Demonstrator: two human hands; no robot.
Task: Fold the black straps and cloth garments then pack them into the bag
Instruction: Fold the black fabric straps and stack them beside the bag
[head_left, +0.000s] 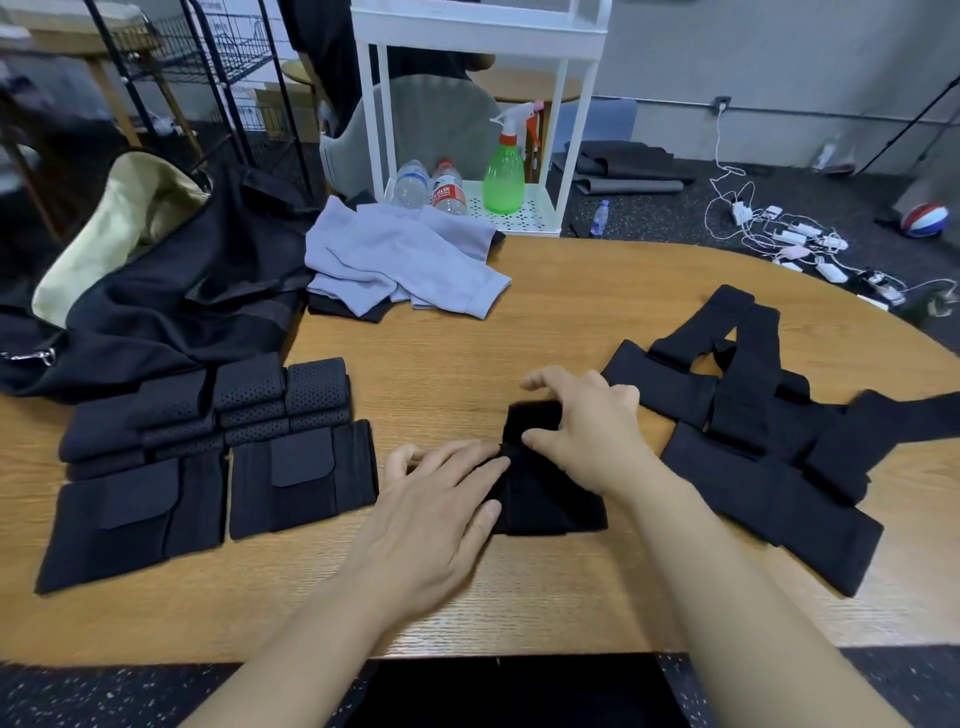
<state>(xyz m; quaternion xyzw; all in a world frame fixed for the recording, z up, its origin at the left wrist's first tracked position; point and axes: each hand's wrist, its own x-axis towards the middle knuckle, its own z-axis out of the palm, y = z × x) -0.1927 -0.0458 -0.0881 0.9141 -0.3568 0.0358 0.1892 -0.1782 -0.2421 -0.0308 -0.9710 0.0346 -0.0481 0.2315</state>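
Folding: one black strap (545, 483), centre of bench (467, 338), long axis toward viewer. Left hand (441, 499) flat, pressing its left edge; right hand (587, 421) pinching the upper fold. Bag (156, 291) upper left.

No legible text is found. A red label on a water bottle (448, 191) on the white cart (550, 213) is too blurred to be read.

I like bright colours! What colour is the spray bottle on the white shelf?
The spray bottle is bright green with an orange collar and white trigger, seen in the head view.
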